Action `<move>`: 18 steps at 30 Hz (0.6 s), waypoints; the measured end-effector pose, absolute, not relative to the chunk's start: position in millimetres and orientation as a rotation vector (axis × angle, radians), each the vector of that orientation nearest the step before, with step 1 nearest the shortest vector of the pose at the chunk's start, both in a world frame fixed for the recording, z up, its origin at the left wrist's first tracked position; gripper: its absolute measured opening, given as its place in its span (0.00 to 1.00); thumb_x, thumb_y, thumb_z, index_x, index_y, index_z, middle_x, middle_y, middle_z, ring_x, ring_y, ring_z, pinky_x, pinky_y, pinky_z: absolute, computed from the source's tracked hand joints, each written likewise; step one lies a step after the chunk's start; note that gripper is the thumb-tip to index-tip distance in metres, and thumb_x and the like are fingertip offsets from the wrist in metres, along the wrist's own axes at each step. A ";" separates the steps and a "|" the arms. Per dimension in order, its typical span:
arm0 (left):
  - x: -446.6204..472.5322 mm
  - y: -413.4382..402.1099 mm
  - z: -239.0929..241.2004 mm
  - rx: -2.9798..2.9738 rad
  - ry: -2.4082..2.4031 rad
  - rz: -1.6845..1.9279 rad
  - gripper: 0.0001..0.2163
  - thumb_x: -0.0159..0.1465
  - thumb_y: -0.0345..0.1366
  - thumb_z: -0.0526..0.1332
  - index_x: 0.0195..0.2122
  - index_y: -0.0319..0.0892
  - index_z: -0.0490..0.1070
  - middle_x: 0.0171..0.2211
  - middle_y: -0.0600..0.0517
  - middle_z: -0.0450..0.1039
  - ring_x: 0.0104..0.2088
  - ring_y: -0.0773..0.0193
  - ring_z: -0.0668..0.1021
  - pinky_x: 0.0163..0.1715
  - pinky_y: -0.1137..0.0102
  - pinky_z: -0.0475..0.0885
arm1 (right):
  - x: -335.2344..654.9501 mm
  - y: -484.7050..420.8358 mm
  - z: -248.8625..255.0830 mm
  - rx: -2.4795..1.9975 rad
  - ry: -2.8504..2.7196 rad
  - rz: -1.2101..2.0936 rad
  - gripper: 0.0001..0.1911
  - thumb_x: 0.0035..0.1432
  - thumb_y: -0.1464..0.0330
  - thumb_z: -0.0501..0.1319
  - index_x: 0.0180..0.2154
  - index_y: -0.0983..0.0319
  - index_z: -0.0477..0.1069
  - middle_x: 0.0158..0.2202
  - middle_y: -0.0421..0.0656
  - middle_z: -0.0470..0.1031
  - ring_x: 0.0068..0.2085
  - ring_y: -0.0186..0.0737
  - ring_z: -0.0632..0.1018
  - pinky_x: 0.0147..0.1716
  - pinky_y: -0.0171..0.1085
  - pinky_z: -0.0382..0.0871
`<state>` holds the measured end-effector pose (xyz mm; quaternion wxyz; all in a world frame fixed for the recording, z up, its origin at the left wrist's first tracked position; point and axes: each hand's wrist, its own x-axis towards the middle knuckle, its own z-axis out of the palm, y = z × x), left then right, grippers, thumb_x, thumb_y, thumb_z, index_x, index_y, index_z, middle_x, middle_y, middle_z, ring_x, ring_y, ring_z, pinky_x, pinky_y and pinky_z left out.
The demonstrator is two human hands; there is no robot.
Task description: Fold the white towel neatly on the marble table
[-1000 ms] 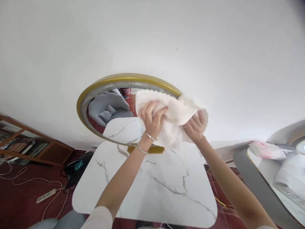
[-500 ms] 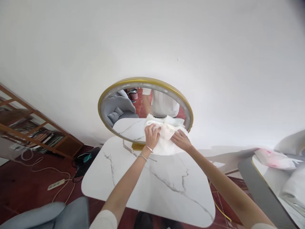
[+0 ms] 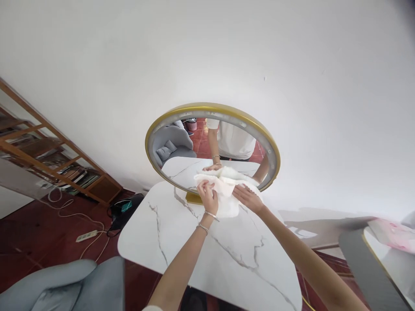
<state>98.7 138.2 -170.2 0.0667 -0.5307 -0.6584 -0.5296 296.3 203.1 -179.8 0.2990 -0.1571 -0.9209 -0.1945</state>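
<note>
A white fluffy cloth (image 3: 223,196) is bunched between my hands at the lower rim of a round gold-framed mirror (image 3: 181,142). My left hand (image 3: 208,196) grips the cloth's left side with bent fingers, two bracelets on its wrist. On the cloth's right side, my right hand (image 3: 249,198) is closed over its edge, its fingertips partly hidden in the folds. The mirror stands on a gold base (image 3: 193,198) on a white marble-patterned table (image 3: 227,263). Its glass reflects my arms, the cloth and a grey armchair.
A wooden shelf (image 3: 48,147) with books leans at the left. On the red floor lie a power strip (image 3: 86,236) with cables and a black bag (image 3: 128,211). A grey chair (image 3: 97,280) is at lower left. Another table (image 3: 369,255) bears a pink-white packet (image 3: 394,233).
My hands and the cloth have moved slightly down along the mirror's lower edge, and the cloth is folded differently. The whole view has shifted, so the mirror and table appear farther right.
</note>
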 end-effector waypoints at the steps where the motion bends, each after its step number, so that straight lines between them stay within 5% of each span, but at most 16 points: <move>1: 98.4 142.9 -152.0 -1.560 -1.910 -1.633 0.07 0.62 0.28 0.50 0.35 0.42 0.66 0.46 0.41 0.63 0.51 0.54 0.67 0.51 0.55 0.66 | 294.1 204.8 -162.1 -0.442 -2.391 -0.538 0.22 0.66 0.79 0.44 0.49 0.61 0.72 0.48 0.46 0.78 0.55 0.37 0.73 0.55 0.43 0.69; 5: 88.1 162.7 -59.0 -1.450 -1.547 -1.674 0.09 0.63 0.27 0.49 0.39 0.41 0.66 0.49 0.40 0.65 0.56 0.56 0.68 0.53 0.54 0.67 | 281.0 211.6 -76.9 -0.600 -2.177 -0.557 0.17 0.68 0.75 0.47 0.49 0.59 0.71 0.52 0.45 0.75 0.60 0.40 0.67 0.60 0.51 0.61; 11: 61.2 180.3 51.0 -1.543 -1.389 -1.507 0.18 0.71 0.37 0.38 0.46 0.40 0.66 0.63 0.47 0.58 0.67 0.64 0.52 0.61 0.54 0.60 | 245.9 212.8 32.8 -0.632 -1.902 -0.949 0.18 0.67 0.77 0.47 0.49 0.59 0.70 0.53 0.42 0.74 0.65 0.37 0.59 0.65 0.50 0.49; 14: 48.0 180.1 54.3 -1.626 -1.344 -1.473 0.20 0.72 0.41 0.37 0.49 0.40 0.65 0.63 0.48 0.58 0.67 0.67 0.51 0.62 0.57 0.59 | 230.6 212.8 42.0 -0.603 -1.904 -1.002 0.18 0.66 0.77 0.46 0.49 0.61 0.69 0.56 0.44 0.72 0.66 0.39 0.57 0.64 0.52 0.51; 18: 28.0 171.2 6.8 -1.669 -1.321 -1.538 0.15 0.70 0.38 0.43 0.41 0.40 0.68 0.59 0.42 0.64 0.65 0.62 0.57 0.62 0.56 0.59 | 219.1 216.9 -2.0 -0.516 -2.187 -0.834 0.19 0.66 0.77 0.46 0.53 0.62 0.68 0.57 0.48 0.70 0.65 0.44 0.60 0.63 0.58 0.53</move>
